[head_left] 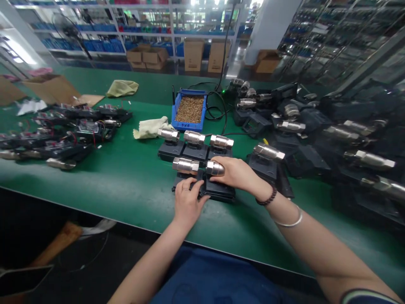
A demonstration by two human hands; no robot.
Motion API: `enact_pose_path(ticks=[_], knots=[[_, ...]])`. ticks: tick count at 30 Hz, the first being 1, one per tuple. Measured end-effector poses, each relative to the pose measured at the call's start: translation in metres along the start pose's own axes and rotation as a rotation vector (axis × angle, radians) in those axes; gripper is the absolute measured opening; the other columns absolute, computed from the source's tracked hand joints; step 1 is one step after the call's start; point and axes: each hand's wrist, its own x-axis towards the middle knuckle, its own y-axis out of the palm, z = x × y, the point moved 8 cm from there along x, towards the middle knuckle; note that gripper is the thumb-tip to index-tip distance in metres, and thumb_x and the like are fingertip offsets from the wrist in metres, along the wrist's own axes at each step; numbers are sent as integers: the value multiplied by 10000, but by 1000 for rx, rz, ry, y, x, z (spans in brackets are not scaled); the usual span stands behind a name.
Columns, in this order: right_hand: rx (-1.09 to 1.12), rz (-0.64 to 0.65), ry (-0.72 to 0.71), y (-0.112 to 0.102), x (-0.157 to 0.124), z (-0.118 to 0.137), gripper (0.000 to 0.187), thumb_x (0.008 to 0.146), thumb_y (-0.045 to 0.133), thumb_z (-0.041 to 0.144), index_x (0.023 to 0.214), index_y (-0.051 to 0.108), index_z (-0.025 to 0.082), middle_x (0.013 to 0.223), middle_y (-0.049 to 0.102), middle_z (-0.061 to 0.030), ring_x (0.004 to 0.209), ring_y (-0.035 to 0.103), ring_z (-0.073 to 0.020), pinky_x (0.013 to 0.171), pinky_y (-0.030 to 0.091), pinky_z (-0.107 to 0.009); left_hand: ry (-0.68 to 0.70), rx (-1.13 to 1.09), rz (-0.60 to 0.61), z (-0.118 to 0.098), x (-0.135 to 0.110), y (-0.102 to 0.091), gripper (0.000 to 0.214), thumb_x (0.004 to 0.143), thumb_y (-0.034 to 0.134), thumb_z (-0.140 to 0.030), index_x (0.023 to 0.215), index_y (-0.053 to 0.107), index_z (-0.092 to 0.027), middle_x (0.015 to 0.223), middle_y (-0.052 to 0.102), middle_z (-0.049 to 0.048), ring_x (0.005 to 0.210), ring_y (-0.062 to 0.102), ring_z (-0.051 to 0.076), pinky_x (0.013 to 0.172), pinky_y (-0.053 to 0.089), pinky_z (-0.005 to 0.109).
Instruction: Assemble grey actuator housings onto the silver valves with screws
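Observation:
Two rows of valves with shiny metal bodies on black box housings stand on the green bench. My right hand (232, 172) is closed around the metal body (214, 168) of the front right valve, hiding its right end. At the front, my left hand (188, 200) has bent fingers and thumb against the black housing (220, 190) of that valve, near its left corner. Beside it, touching or nearly so, is the front left valve (185, 165), its housing partly covered by my left fingers. Behind stand three similar valves (194, 137) in a row.
To the right stands another valve (268, 152), with a pile of valves and black housings (303, 156) beyond. A blue tray (189, 126) of small brass-coloured parts sits behind the rows, near a cloth (152, 128) and black cables. Wired black assemblies (88, 128) lie at left.

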Motion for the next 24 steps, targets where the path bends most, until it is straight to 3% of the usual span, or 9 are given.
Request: enact_pose_path(ticks=[11,24], knots=[[8,-11,52,-2,-5,2,400,752,763,346,1092,594,219,1023,730,-71,923,696,-258,709,497,-301,-3,21,24,1,-2,2,369,724,802,-323,1052,688,-197,1034,624,104,955,580,277,877,485,420],[20,9,47,-5,-5,-1,390,749,763,339,1082,594,224,1009,736,-54,918,700,-265,683,488,-299,28,36,11,-1,0,0,374,706,822,-322,1028,684,-193,1030,620,98,948,575,271,865,475,389]])
